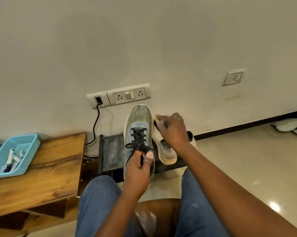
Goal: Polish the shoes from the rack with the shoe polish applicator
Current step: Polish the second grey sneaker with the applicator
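Above the rack (110,151), your left hand (138,170) grips the shoe (139,127); your right hand (174,130) pinches the applicator (156,119). Rub gently.

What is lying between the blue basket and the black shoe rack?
In the head view, bare wooden tabletop separates the blue basket from the black shoe rack.

A grey-green laced shoe (139,132) stands toe-up, a pale applicator (157,119) touching its right edge.
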